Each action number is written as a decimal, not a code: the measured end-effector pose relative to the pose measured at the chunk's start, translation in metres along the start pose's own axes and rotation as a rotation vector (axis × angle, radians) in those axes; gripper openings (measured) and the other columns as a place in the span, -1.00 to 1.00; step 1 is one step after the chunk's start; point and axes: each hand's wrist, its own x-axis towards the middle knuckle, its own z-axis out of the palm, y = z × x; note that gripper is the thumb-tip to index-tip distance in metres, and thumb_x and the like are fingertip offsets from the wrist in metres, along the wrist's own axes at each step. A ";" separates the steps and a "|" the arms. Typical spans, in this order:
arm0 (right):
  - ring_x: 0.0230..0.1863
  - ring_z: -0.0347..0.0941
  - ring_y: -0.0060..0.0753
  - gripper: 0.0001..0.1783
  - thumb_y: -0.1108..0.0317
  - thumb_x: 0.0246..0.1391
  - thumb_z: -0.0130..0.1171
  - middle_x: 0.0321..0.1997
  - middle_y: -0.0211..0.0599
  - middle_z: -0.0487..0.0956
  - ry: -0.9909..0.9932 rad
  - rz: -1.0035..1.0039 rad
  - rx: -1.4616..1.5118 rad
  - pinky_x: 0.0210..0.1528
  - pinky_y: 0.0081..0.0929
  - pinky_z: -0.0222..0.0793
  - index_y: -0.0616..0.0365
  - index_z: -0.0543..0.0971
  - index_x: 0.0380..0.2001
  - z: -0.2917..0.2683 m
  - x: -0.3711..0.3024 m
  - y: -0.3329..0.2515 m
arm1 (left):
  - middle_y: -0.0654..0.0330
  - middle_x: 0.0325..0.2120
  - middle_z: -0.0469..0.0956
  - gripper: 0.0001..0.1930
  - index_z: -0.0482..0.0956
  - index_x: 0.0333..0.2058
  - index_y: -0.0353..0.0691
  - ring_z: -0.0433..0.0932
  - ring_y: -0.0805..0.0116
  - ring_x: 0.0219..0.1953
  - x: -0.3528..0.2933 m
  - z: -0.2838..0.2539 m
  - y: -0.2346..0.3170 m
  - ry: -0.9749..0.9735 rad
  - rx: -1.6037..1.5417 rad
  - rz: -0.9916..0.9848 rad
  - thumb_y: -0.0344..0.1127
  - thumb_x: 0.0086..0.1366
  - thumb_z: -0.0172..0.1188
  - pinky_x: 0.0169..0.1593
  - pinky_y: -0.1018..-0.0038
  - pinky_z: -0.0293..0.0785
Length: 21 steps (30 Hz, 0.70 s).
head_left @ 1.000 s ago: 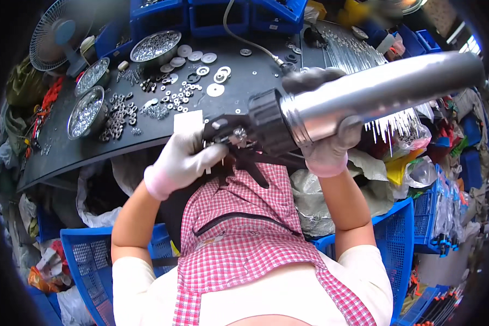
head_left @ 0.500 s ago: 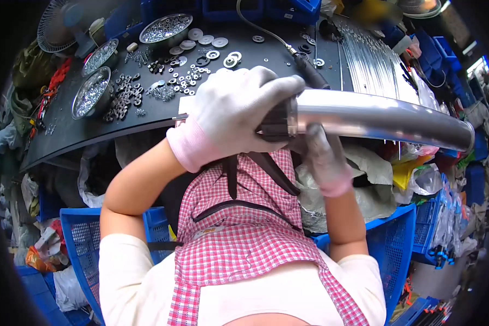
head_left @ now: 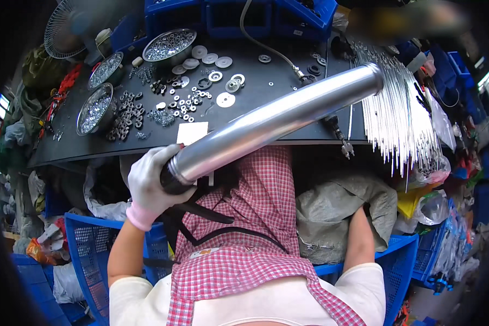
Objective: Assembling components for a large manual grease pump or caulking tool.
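Observation:
My left hand (head_left: 148, 187), in a white glove with a pink cuff, is closed around the black end piece (head_left: 171, 178) of a shiny metal tube (head_left: 277, 116). The tube slants up to the right over the table's front edge, its far end in the air. My right forearm (head_left: 359, 233) reaches into an open grey-white woven sack (head_left: 323, 217) to the right of my lap. The sack hides my right hand, so its fingers do not show. A power screwdriver (head_left: 339, 133) on a hose lies partly behind the tube.
On the black table (head_left: 288, 60) stand metal bowls (head_left: 169, 46) of small hardware. Loose nuts (head_left: 127, 114), washers and discs (head_left: 225, 99) lie around a white card (head_left: 192, 132). Long thin metal rods (head_left: 394, 108) cover the right side. Blue baskets (head_left: 95, 244) flank me.
The tube has swung from lying rightward to slanting up, its black end now lower left in my left hand. My right hand has left the tube and gone into the sack.

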 end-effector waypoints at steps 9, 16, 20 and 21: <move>0.19 0.38 -0.24 -0.51 0.09 0.23 -0.18 0.22 -0.30 0.42 0.145 -0.252 -0.205 0.19 -0.41 0.28 0.03 0.43 0.14 -0.001 -0.016 0.011 | 0.06 -0.27 0.55 -0.31 0.48 -0.12 -0.24 0.58 0.11 -0.25 -0.037 -0.002 -0.020 -0.051 -0.073 -0.182 -0.33 -0.37 0.47 -0.12 0.31 0.49; 0.10 0.46 -0.13 -0.56 0.12 0.16 -0.04 0.11 -0.18 0.51 -0.067 -0.069 -0.380 0.11 -0.33 0.37 0.07 0.52 0.03 -0.073 -0.081 -0.043 | 0.08 -0.25 0.55 -0.29 0.47 -0.09 -0.24 0.58 0.12 -0.23 -0.042 -0.011 -0.043 -0.089 -0.045 -0.118 -0.32 -0.37 0.46 -0.10 0.32 0.47; -0.04 0.53 -0.12 -0.50 0.11 0.03 0.19 -0.08 -0.02 0.59 -0.073 0.118 0.050 0.00 -0.35 0.44 0.23 0.54 -0.04 -0.157 -0.167 -0.055 | 0.08 -0.30 0.56 -0.34 0.50 -0.15 -0.21 0.59 0.10 -0.28 -0.042 -0.015 -0.056 -0.061 -0.085 -0.108 -0.30 -0.37 0.48 -0.16 0.30 0.51; -0.11 0.54 -0.26 -0.48 0.10 0.08 0.15 -0.12 -0.11 0.59 0.010 -0.078 0.398 -0.06 -0.42 0.44 0.21 0.49 0.02 -0.176 -0.172 -0.055 | 0.08 -0.30 0.56 -0.34 0.50 -0.15 -0.21 0.59 0.10 -0.28 -0.042 -0.014 -0.059 -0.075 -0.097 -0.101 -0.31 -0.38 0.47 -0.16 0.30 0.51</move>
